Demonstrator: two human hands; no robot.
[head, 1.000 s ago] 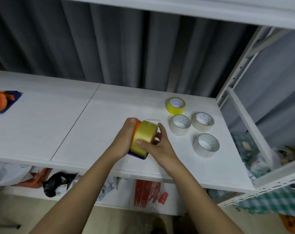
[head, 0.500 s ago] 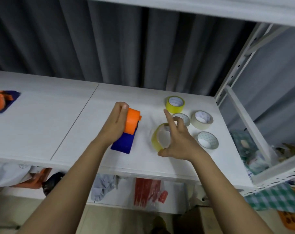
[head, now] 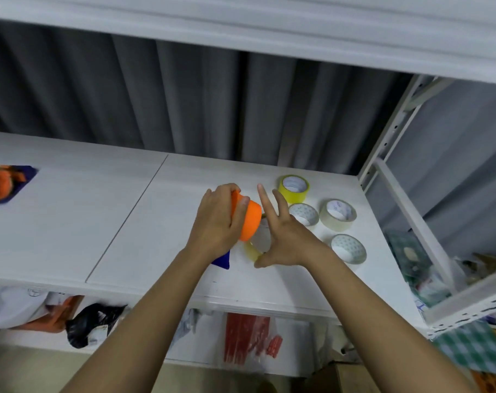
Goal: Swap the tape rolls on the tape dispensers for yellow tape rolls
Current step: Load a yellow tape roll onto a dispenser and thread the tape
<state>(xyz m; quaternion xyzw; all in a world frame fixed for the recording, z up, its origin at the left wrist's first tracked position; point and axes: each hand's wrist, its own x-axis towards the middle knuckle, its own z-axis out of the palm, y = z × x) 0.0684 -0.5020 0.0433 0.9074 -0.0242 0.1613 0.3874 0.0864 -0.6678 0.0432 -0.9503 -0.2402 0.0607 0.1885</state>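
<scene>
White shelf board, grey curtain

Even, diffuse light falls on the white shelf, which shows soft glare and only faint shadows beneath both forearms. The dark curtain behind stays dim. Wide-angle bending curves the frame edges; motion blur softens the lower clutter.

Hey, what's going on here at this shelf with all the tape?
A person is changing the tape on a dispenser. The left hand grips the orange and blue tape dispenser above the white shelf. The right hand holds a yellowish tape roll just beside it. Another yellow roll and three pale rolls sit at the right.
</scene>
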